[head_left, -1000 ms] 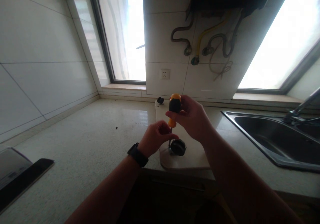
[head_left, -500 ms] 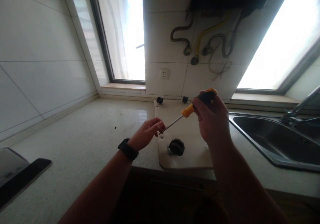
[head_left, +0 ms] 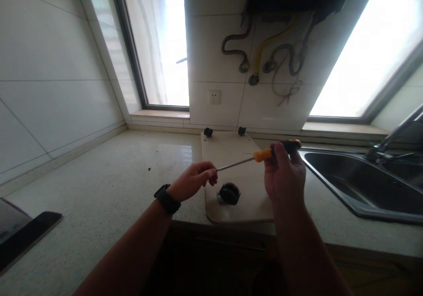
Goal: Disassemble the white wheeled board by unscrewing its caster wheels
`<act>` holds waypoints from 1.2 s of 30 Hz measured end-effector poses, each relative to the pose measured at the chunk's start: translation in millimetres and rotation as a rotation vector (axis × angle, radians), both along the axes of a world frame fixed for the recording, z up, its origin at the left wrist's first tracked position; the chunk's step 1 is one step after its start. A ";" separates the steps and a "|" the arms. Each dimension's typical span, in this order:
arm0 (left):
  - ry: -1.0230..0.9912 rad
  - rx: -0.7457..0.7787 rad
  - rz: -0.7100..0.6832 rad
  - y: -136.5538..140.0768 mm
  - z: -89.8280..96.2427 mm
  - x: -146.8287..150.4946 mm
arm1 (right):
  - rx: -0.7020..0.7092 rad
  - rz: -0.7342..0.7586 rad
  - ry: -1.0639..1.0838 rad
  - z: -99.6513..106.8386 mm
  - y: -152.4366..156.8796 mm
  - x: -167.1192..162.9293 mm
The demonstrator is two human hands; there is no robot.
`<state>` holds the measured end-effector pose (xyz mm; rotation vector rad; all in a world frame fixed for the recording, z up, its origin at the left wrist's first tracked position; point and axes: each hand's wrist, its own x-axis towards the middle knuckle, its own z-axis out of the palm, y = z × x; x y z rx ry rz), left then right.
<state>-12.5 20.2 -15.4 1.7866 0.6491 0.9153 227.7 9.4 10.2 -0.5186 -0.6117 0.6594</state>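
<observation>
Our landmark is the pale board [head_left: 246, 179], lying on the worktop [head_left: 132, 194]. To the right of the board is the sink [head_left: 346, 172], a dark metal basin with the tap [head_left: 383, 150] at its back; the inside is dim and we cannot make out its floor.

The board's far end comes close to the foot of the wall, its rounded near end close to the worktop's front edge. Left of the board the worktop runs wide, a few dark specks scattered over it; on the right only a narrow strip parts board and sink.

Above the board we hold the screwdriver [head_left: 263, 156], slanting, handle to the right and higher than the tip. Our right hand [head_left: 286, 172], by the board's right edge, grips the handle; our left hand [head_left: 196, 177], over its left edge, pinches the shaft's tip end. One near caster [head_left: 229, 194] sits toward the board's near left corner, a far caster [head_left: 208, 132] at its far left corner, another at the far right.

The tip is hidden in our fingers; we cannot tell whether a screw is there. Our right forearm covers the board's near right corner. Far left of the board, a black-edged object [head_left: 29, 238] is cut off by the view's edge.
</observation>
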 end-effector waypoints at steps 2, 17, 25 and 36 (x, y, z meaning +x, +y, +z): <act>0.027 0.023 0.005 -0.5 2.4 -2.5 | 0.019 -0.014 0.026 -2.3 -3.8 2.9; 0.703 0.039 1.167 83.7 -75.8 -204.7 | 0.049 -0.217 0.075 -5.2 -51.8 21.1; 1.016 -0.010 1.357 91.5 -128.0 -220.0 | 0.016 -0.227 0.039 -7.4 -69.7 13.6; 1.128 0.065 1.304 100.9 -133.6 -221.8 | -0.030 -0.301 0.031 -8.9 -79.7 21.3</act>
